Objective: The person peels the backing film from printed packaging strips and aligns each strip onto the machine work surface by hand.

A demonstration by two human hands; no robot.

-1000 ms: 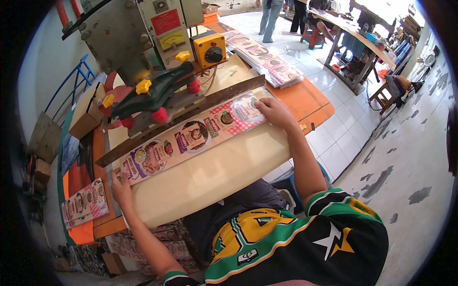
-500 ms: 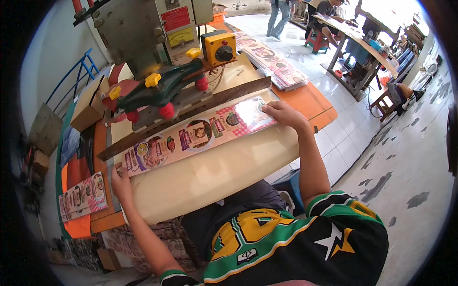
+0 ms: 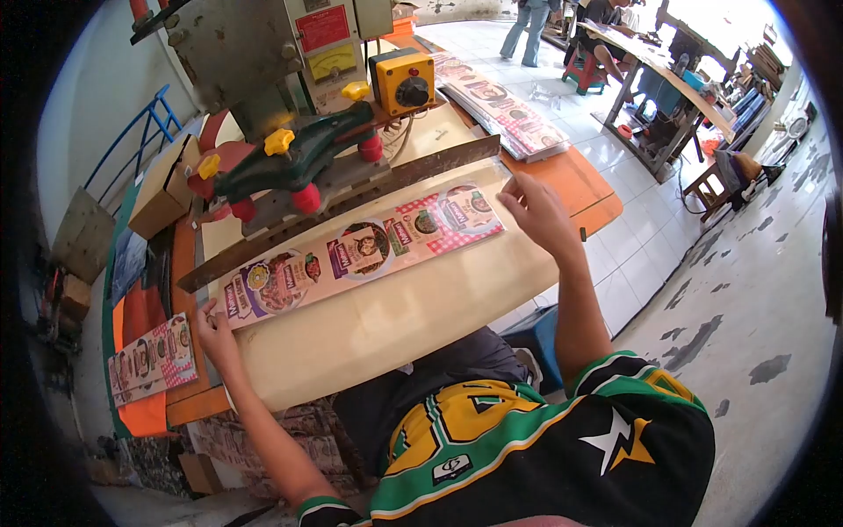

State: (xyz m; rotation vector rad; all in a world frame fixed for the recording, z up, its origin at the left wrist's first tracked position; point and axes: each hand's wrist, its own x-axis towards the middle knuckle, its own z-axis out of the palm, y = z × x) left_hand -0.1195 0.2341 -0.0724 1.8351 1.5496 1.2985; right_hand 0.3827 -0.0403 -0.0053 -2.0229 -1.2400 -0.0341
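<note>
A long printed plastic strip point(image 3: 360, 251) with food pictures lies on the cream work surface point(image 3: 395, 303), along the front of a dark metal bar point(image 3: 351, 207). At the strip's left end is my left hand point(image 3: 218, 338), its fingers bent near the corner; whether they pinch the strip cannot be made out. My right hand point(image 3: 537, 211) is just off the strip's right end, thumb and fingers apart, holding nothing. Behind the bar stands a press machine with a green clamp point(image 3: 299, 158), yellow knobs and red feet.
Printed strips lie stacked point(image 3: 505, 110) on the orange table point(image 3: 593, 189) behind the bar. A smaller printed stack point(image 3: 154, 360) is at the left. There are a yellow control box point(image 3: 404, 82) and a cardboard box point(image 3: 165, 189). Two people are near a far workbench point(image 3: 659, 75).
My right hand has let go of the strip's right end and opened just beside it. My left hand has shifted slightly left. The camera view has moved a little.
</note>
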